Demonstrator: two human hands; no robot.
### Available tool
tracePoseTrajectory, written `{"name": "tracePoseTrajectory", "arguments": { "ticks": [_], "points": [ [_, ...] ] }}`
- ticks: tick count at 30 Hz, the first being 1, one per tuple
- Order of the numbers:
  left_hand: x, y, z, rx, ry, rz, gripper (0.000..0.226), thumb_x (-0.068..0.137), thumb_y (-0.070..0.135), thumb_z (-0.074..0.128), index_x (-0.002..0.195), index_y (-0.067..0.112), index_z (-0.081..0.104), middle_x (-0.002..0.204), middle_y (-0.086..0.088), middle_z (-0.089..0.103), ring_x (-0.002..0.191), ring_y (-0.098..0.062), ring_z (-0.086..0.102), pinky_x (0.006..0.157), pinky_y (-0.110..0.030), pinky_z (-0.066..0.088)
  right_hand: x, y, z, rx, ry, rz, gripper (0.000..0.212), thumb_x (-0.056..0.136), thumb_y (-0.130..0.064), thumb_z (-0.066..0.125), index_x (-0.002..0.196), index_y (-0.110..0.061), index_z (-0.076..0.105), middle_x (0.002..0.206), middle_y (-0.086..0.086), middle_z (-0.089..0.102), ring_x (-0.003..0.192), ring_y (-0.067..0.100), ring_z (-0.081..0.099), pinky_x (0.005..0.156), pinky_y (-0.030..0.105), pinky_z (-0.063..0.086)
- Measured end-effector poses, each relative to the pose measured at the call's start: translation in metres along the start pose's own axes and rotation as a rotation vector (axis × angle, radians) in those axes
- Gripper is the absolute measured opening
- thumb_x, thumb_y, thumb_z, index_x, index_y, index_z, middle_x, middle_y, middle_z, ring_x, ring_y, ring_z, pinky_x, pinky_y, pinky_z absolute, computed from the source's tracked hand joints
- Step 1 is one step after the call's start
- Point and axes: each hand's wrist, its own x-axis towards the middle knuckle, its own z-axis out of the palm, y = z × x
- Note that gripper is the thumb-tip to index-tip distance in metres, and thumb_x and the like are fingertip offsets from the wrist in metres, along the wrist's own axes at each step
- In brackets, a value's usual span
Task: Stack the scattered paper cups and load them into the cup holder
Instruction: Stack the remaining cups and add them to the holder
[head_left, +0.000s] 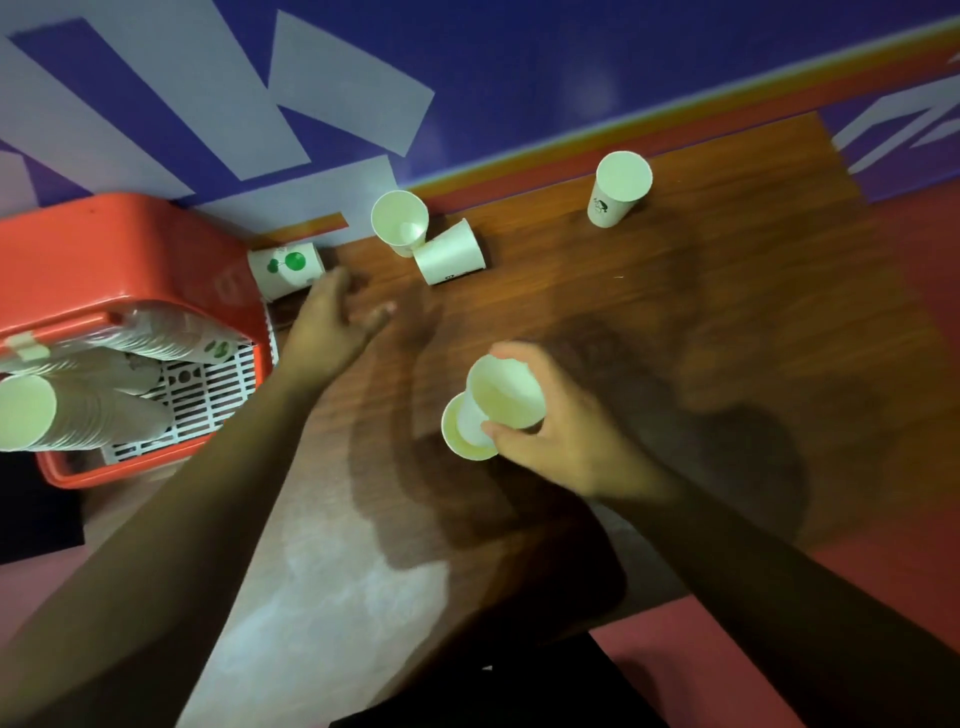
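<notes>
Fingers (501, 432) of the right hand (563, 441) clamp a cup (506, 395) entering a second cup (460, 439); left hand (332, 327) reaches, fingers apart. Four loose cups (452, 254) on the surface (675, 322) are unstacked.

Wooden table (701, 374), far upright cup (619, 188), near-wall upright cup (399, 221) touching tipped cup (451, 253), green-printed cup (284, 267) lying sideways

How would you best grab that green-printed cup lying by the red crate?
Probably pinch across its side wall from above: the green-printed cup lies on its side, with the red cup holder close on its left.
</notes>
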Motion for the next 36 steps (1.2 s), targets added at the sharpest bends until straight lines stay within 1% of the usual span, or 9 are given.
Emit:
{"name": "tracePoseTrajectory", "arguments": {
  "ticks": [6,9,12,17,24,27,30,32,36],
  "points": [
    [0.063,0.046,0.019,0.235,0.107,0.046,0.079,0.085,0.037,0.077,0.149,0.014,0.036,0.151,-0.013,0.036,0.136,-0.031,0.042,0.109,-0.042,0.04,0.003,0.026,0.043,-0.434,-0.096,-0.112,0.079,0.074,-0.043,0.07,0.142,-0.017,0.041,0.136,0.001,0.051,0.123,0.024,0.044,0.104,0.045,0.04],
    [0.083,0.051,0.032,0.334,0.073,0.028,0.079,0.087,0.04,0.075,0.15,0.013,0.036,0.153,-0.016,0.031,0.138,-0.035,0.038,0.111,-0.045,0.039,0.004,0.037,0.052,-0.464,-0.139,-0.088,0.087,0.073,-0.06,0.059,0.146,-0.019,0.036,0.144,0.0,0.044,0.132,0.023,0.038,0.11,0.042,0.033],
    [0.099,0.043,0.04,0.451,0.011,-0.012,0.055,0.096,0.032,0.066,0.142,0.007,0.05,0.154,-0.019,0.026,0.138,-0.038,0.034,0.114,-0.046,0.036,0.011,0.039,0.036,-0.269,-0.033,0.011,0.081,0.081,-0.066,0.053,0.147,-0.021,0.035,0.15,0.003,0.036,0.14,0.02,0.03,0.116,0.034,0.023],
    [0.109,0.018,0.043,0.52,0.016,0.008,0.033,0.102,0.017,0.051,0.125,-0.002,0.066,0.149,-0.025,0.035,0.138,-0.041,0.035,0.116,-0.048,0.036,0.062,0.066,-0.021,-0.292,0.278,0.219,0.058,0.094,-0.046,0.055,0.14,-0.015,0.043,0.14,0.01,0.042,0.128,0.024,0.045,0.098,0.032,0.039],
    [0.053,0.054,0.023,0.111,0.225,0.107,0.019,0.099,0.024,0.062,0.106,0.007,0.065,0.156,-0.014,0.033,0.137,-0.026,0.043,0.106,-0.03,0.038,0.148,0.12,-0.073,-0.516,0.454,0.299,0.051,0.086,-0.028,0.063,0.13,-0.007,0.049,0.135,0.02,0.042,0.123,0.039,0.045,0.102,0.04,0.039],
    [0.015,0.065,0.011,-0.058,0.195,0.132,0.014,0.096,0.022,0.065,0.089,0.01,0.062,0.114,-0.007,0.062,0.104,-0.018,0.059,0.09,-0.035,0.05,0.168,0.131,-0.074,-0.554,0.417,0.354,0.057,0.087,-0.023,0.062,0.141,-0.014,0.043,0.15,0.027,0.025,0.129,0.046,0.04,0.107,0.043,0.036],
    [-0.027,0.072,0.004,-0.277,0.058,0.105,0.02,0.093,0.028,0.071,0.076,0.031,0.06,0.092,0.004,0.062,0.089,-0.011,0.063,0.081,-0.033,0.049,0.18,0.144,-0.069,-0.548,0.382,0.364,0.056,0.088,-0.02,0.064,0.141,-0.021,0.046,0.154,0.026,0.019,0.13,0.046,0.04,0.11,0.044,0.037],
    [-0.053,0.075,0.001,-0.362,-0.027,0.132,0.015,0.088,0.036,0.075,0.09,0.027,0.063,0.105,0.0,0.067,0.105,-0.018,0.067,0.09,-0.04,0.054,0.186,0.15,-0.065,-0.555,0.404,0.344,0.052,0.087,-0.017,0.064,0.138,-0.02,0.049,0.149,0.024,0.027,0.126,0.044,0.045,0.107,0.044,0.04],
    [-0.098,0.085,-0.001,-0.526,-0.101,0.099,0.049,0.084,0.036,0.081,0.123,0.026,0.054,0.122,0.008,0.065,0.118,-0.016,0.064,0.094,-0.035,0.055,0.198,0.151,-0.068,-0.601,0.431,0.348,0.044,0.087,-0.015,0.062,0.13,-0.009,0.051,0.135,0.023,0.042,0.117,0.043,0.049,0.1,0.044,0.043]
  ]
}}
